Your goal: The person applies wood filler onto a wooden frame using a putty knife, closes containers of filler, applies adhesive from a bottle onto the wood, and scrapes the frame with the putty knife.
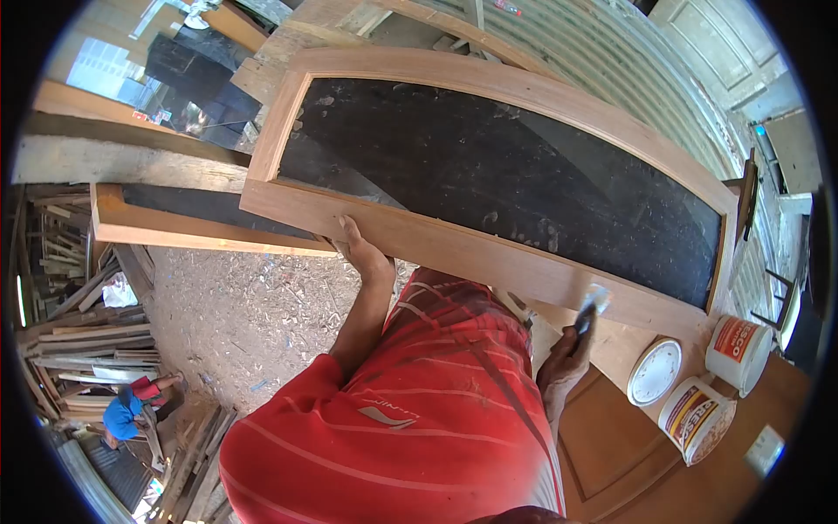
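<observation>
A long wooden framed panel (pixel 419 237), with a curved top rail and a dark, dusty inset (pixel 489 170), lies tilted in front of me. My left hand (pixel 365 255) grips its near rail, thumb on the face and fingers hidden behind the edge. In my right hand (pixel 569 354) is a putty knife (pixel 593 306) with a dark handle; its pale, shiny blade is slightly blurred and close to the near rail, and whether it touches the wood I cannot tell.
To the right stand a labelled white tub (pixel 738 354), another tub (pixel 697 421) and a round white lid (pixel 655 372). Another framed panel (pixel 218 229) sits at left under a thick beam (pixel 131 157). Stacked timber (pixel 96 349) and a person in blue (pixel 127 412) are lower left.
</observation>
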A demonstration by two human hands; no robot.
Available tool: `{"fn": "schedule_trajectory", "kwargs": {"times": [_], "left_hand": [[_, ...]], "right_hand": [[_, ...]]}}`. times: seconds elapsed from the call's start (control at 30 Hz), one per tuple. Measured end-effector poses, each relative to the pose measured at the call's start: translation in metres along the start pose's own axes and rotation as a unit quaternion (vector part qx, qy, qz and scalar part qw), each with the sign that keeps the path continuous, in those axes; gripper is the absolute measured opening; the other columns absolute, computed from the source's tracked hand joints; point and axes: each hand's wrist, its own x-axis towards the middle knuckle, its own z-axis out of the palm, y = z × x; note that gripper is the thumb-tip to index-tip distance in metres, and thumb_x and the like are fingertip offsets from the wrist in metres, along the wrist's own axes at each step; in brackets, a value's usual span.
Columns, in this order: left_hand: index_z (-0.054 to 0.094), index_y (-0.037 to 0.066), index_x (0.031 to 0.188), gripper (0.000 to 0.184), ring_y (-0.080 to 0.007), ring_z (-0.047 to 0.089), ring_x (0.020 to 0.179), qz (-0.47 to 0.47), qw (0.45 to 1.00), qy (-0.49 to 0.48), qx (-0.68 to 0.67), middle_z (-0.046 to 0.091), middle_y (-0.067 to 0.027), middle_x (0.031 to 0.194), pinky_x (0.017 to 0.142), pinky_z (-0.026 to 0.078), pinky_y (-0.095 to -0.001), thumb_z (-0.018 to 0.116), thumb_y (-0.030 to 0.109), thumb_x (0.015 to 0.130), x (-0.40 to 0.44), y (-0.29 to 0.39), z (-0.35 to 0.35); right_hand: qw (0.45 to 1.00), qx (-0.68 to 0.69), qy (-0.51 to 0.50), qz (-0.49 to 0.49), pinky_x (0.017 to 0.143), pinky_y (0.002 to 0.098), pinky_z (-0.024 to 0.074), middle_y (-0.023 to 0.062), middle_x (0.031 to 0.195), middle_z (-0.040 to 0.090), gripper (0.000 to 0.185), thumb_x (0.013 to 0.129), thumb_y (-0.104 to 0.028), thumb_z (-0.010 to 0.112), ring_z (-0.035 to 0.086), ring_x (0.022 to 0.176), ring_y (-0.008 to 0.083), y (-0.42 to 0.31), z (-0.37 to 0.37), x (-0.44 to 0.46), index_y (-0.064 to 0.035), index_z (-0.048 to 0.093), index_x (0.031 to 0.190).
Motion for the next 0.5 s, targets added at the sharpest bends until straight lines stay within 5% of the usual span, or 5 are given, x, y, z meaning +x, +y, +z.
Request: {"fn": "schedule_trajectory", "kwargs": {"times": [0.17, 0.23, 0.3, 0.43, 0.5], "left_hand": [[0.029, 0.011, 0.166, 0.073, -0.0302, 0.056, 0.139, -0.043, 0.999, -0.031, -0.007, 0.052, -0.0144, 0.152, 0.113, 0.054, -0.0509, 0.059, 0.051, 0.113, -0.012, 0.012, 0.01], [0.017, 0.012, 0.172, 0.085, -0.029, 0.05, 0.145, -0.055, 0.995, -0.078, -0.016, 0.049, -0.0163, 0.157, 0.117, 0.05, -0.0499, 0.06, 0.053, 0.112, 0.001, 0.012, 0.006], [0.026, 0.001, 0.168, 0.083, -0.0303, 0.052, 0.143, 0.024, 0.999, -0.02, 0.041, 0.049, -0.0183, 0.159, 0.12, 0.047, -0.0471, 0.06, 0.052, 0.113, 0.017, 0.009, 0.021], [0.046, -0.012, 0.154, 0.069, -0.0319, 0.057, 0.137, 0.121, 0.97, -0.068, 0.201, 0.056, -0.0232, 0.153, 0.118, 0.047, -0.0425, 0.057, 0.045, 0.115, 0.065, -0.004, 0.034], [0.051, -0.011, 0.151, 0.067, -0.032, 0.067, 0.123, 0.037, 0.983, -0.119, 0.134, 0.065, -0.0217, 0.142, 0.108, 0.057, -0.0428, 0.048, 0.047, 0.118, 0.084, -0.01, 0.047]], "right_hand": [[0.978, -0.045, -0.186, 0.079, 0.065, 0.0315, 0.0472, 0.0053, 0.098, 0.069, 0.051, 0.111, -0.006, 0.051, 0.051, 0.073, 0.0119, -0.049, -0.051, 0.016, -0.0058, 0.055, 0.162], [0.975, -0.06, -0.216, -0.007, 0.124, 0.038, 0.0398, 0.0221, 0.161, 0.059, 0.052, 0.109, 0.002, 0.046, 0.056, 0.149, 0.0277, -0.1, -0.096, 0.035, 0.0086, 0.049, 0.16], [0.98, -0.069, -0.188, 0.0, 0.126, 0.0383, 0.0365, 0.0216, 0.165, 0.055, 0.052, 0.111, 0.001, 0.045, 0.049, 0.155, 0.0271, -0.111, -0.13, 0.042, 0.0071, 0.046, 0.163], [0.999, 0.042, 0.022, -0.007, 0.112, 0.0341, 0.0483, 0.0168, 0.149, 0.066, 0.053, 0.114, -0.003, 0.045, 0.064, 0.131, 0.0229, -0.044, -0.088, 0.027, 0.0047, 0.04, 0.167], [0.994, 0.003, -0.092, 0.058, 0.069, 0.0304, 0.0432, 0.0009, 0.094, 0.052, 0.068, 0.108, -0.003, 0.057, 0.045, 0.08, 0.0113, 0.005, -0.068, 0.029, -0.0037, 0.034, 0.172]]}}
